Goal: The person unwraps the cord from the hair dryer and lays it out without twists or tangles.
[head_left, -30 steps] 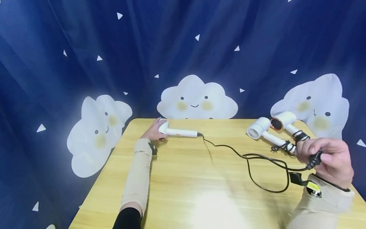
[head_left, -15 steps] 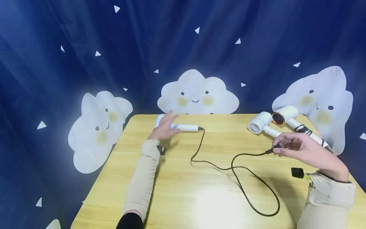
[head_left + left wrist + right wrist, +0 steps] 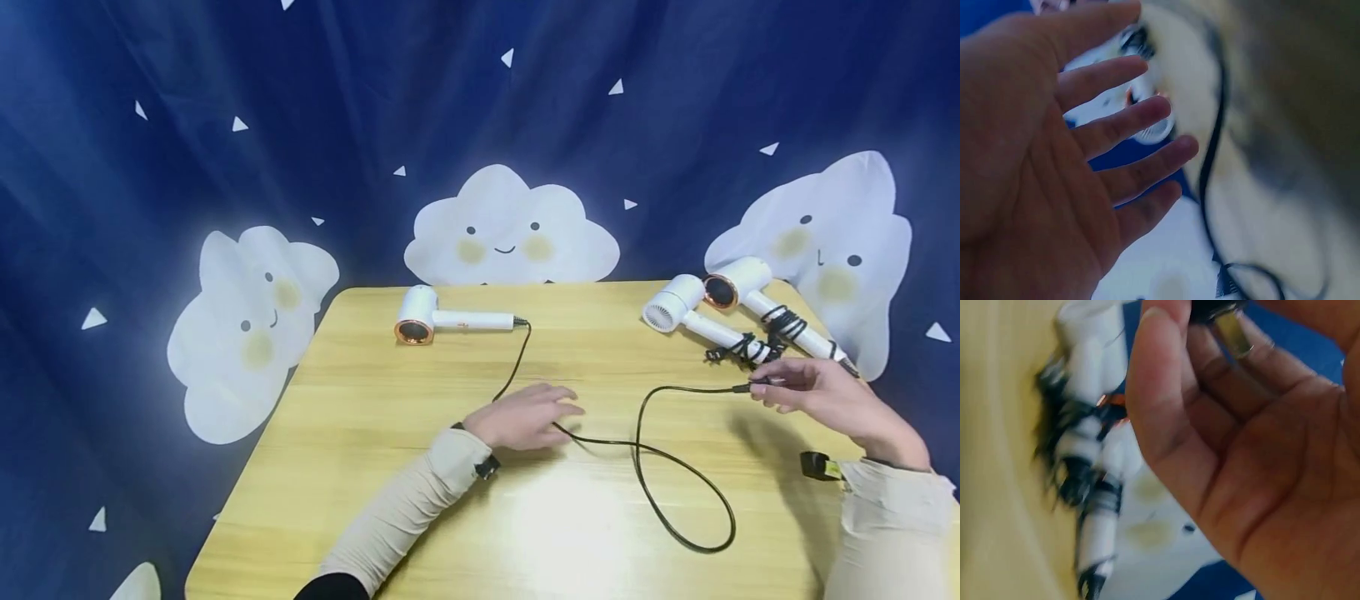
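A white hair dryer with a copper-coloured ring lies on its side at the back left of the table. Its black cord runs forward, passes under my left hand and loops on the tabletop toward the right. That hand is spread over the cord, fingers apart and extended; in the left wrist view the palm holds nothing, and the cord hangs beyond the fingertips. At the right, my right hand pinches the power plug between thumb and fingers. A metal prong shows in the right wrist view.
Two more white hair dryers, the nearer and the farther, lie side by side at the back right, cords wrapped round their handles. The wooden table meets a dark blue curtain with cloud faces behind it.
My left hand has let go of the hair dryer's head and come forward and right over the cord. My right hand has moved left with the plug, and the cord is spread into a wider loop.
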Demonstrator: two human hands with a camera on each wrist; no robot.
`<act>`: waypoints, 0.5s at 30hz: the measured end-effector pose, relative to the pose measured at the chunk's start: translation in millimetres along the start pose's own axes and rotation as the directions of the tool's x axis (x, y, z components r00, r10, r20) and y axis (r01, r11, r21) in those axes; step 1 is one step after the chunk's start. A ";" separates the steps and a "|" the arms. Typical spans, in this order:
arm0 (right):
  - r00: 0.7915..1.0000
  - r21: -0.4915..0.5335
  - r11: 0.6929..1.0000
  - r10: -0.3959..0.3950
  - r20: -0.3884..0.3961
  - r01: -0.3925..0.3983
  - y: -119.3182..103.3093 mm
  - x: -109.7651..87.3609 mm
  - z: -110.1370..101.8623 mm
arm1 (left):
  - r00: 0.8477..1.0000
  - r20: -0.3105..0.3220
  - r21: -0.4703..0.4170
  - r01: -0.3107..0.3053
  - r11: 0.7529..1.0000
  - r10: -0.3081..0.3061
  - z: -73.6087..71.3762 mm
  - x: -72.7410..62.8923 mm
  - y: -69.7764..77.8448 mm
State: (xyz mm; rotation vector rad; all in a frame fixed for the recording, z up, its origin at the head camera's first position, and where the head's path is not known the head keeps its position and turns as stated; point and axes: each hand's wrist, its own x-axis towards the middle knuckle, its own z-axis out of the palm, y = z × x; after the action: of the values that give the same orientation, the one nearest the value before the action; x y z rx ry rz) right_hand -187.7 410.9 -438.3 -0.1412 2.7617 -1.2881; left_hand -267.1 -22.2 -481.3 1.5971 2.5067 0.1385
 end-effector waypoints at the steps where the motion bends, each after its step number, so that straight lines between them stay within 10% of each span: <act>1: 0.999 0.007 0.999 0.038 -0.002 -0.038 5.6 -1.6 -1.2 | 1.000 0.002 0.029 -0.013 1.000 0.013 3.3 1.5 5.4; 8: 0.979 -0.028 0.979 0.204 -0.011 -0.204 29.4 -14.7 -5.6 | 0.998 -0.006 0.140 -0.064 0.988 0.066 20.1 -5.6 19.6; 15: 0.948 -0.136 0.938 0.316 -0.043 -0.319 45.2 -21.1 -11.7 | 0.999 0.046 0.113 -0.033 0.993 0.029 14.7 -41.1 13.4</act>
State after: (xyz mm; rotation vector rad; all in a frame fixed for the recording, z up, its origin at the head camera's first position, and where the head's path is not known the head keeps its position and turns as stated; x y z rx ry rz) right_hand -170.2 451.3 -464.6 0.2994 2.7427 -1.0184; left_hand -235.5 -53.9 -489.8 1.6626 2.4983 -0.0355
